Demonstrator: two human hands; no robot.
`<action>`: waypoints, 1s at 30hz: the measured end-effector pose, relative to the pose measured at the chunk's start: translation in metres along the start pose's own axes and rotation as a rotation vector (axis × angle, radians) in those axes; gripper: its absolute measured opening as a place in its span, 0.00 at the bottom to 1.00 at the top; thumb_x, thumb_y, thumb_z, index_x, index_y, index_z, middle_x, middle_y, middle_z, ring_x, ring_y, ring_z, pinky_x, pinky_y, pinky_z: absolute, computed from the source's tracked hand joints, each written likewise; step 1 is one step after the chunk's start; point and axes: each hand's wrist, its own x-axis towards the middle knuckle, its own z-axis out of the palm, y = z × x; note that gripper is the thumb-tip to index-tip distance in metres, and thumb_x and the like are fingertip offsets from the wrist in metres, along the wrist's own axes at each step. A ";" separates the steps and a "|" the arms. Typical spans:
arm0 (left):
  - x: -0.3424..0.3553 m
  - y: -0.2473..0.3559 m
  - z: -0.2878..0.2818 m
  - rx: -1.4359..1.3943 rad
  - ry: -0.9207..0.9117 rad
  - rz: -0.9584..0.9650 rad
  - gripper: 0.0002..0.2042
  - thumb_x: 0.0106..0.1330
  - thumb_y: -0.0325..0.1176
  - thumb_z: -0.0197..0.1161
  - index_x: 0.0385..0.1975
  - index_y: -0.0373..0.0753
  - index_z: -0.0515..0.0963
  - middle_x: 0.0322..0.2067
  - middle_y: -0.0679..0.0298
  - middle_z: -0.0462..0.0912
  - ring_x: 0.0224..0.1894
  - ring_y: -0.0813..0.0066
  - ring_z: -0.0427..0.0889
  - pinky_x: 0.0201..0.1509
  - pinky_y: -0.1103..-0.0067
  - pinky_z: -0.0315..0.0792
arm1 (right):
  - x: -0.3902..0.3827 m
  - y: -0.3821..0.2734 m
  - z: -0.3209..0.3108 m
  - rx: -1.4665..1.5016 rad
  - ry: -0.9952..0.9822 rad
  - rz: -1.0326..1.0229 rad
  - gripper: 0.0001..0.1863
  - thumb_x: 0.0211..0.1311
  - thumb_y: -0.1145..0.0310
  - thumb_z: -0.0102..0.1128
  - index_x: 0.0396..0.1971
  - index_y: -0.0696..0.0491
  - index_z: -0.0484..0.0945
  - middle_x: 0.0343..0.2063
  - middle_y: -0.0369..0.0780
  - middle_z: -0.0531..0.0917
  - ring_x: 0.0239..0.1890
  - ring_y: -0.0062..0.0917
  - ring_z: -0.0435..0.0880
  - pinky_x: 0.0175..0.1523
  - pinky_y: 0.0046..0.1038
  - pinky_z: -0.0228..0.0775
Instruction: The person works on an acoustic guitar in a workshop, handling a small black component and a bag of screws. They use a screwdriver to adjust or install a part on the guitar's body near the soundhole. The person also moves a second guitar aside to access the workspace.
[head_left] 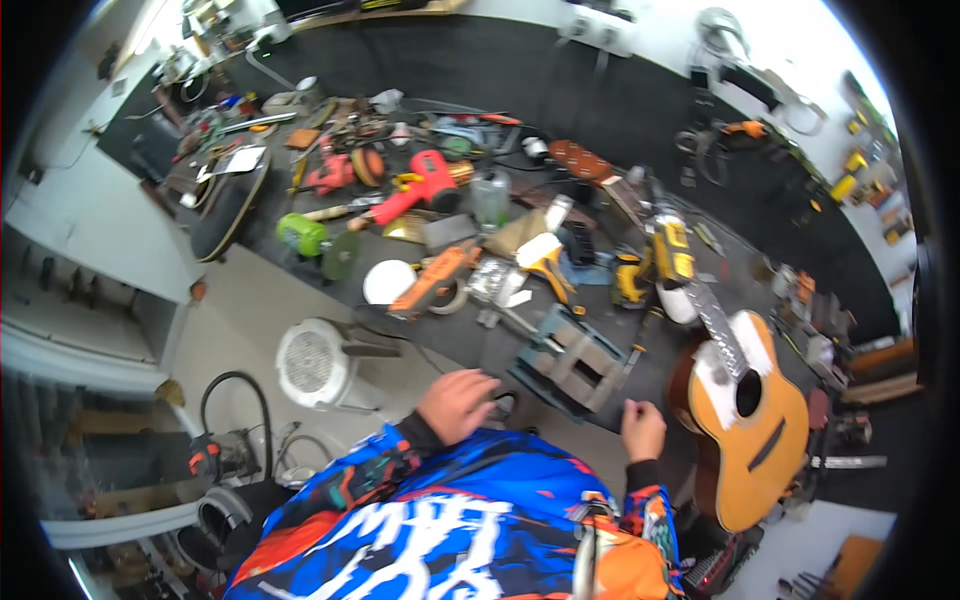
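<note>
Blue-grey metal bench vise sits at the near edge of the dark workbench. At its eight o'clock, apart from it, is the left hand, loosely bent, with nothing seen in it. The right hand, at five o'clock, has curled fingers; I cannot tell whether they grip anything. At four o'clock stands a tan-topped wooden acoustic guitar.

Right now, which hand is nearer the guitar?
Right. The right hand is just left of the guitar, with a small gap between them in view; the left hand is much farther left, past the vise.
</note>
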 end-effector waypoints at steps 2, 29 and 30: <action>-0.025 0.009 -0.005 0.064 0.025 -0.090 0.18 0.58 0.33 0.65 0.50 0.38 0.77 0.45 0.56 0.80 0.52 0.55 0.77 0.57 0.66 0.70 | 0.006 -0.004 0.007 -0.009 -0.022 0.022 0.17 0.57 0.55 0.65 0.25 0.55 0.79 0.26 0.49 0.82 0.32 0.47 0.82 0.38 0.43 0.73; 0.146 -0.077 0.076 -0.557 0.060 -0.468 0.21 0.66 0.38 0.64 0.53 0.31 0.72 0.32 0.64 0.81 0.31 0.81 0.78 0.32 0.83 0.73 | 0.020 0.003 0.001 0.436 0.010 0.180 0.11 0.59 0.69 0.60 0.36 0.61 0.80 0.25 0.48 0.85 0.30 0.39 0.86 0.39 0.34 0.77; 0.174 -0.085 0.086 -0.487 0.046 -0.469 0.23 0.65 0.40 0.64 0.54 0.30 0.71 0.32 0.63 0.81 0.30 0.80 0.78 0.33 0.82 0.74 | 0.017 0.004 0.003 0.465 0.014 0.219 0.11 0.60 0.69 0.59 0.37 0.61 0.81 0.24 0.47 0.85 0.29 0.36 0.86 0.38 0.33 0.77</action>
